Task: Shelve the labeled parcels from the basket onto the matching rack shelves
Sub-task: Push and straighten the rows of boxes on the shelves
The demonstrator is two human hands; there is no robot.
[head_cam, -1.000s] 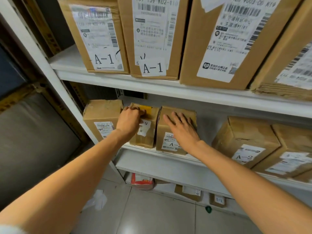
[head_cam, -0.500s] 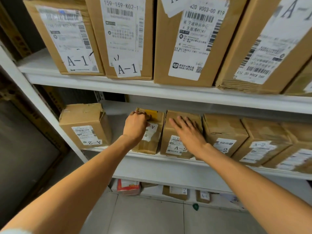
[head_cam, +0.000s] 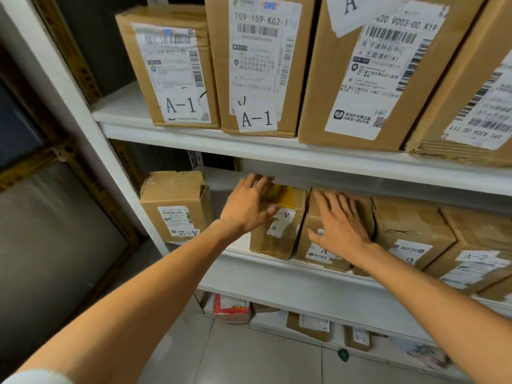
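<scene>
My left hand [head_cam: 248, 207] lies on the top left corner of a narrow cardboard parcel [head_cam: 279, 239] with yellow tape, standing upright on the middle shelf [head_cam: 277, 275]. Its fingers reach loosely over the top and the thumb is at the front by the label. My right hand [head_cam: 340, 221] presses flat, fingers straight, on the front of the neighbouring parcel [head_cam: 321, 256], labeled A-2. A gap separates the narrow parcel from another A-2 parcel [head_cam: 174, 209] at the shelf's left end. The basket is out of view.
Tall boxes labeled A-1 [head_cam: 257, 117] fill the upper shelf [head_cam: 249, 146]. More A-2 parcels [head_cam: 410, 236] stand to the right of my hands. Small parcels [head_cam: 310, 325] and a red package [head_cam: 231, 309] lie on the bottom shelf. The white rack post [head_cam: 55, 79] rises at left.
My left hand's fingers have loosened from a curled grip on the narrow parcel's top. The right hand stays flat on its parcel. The view shifted left.
</scene>
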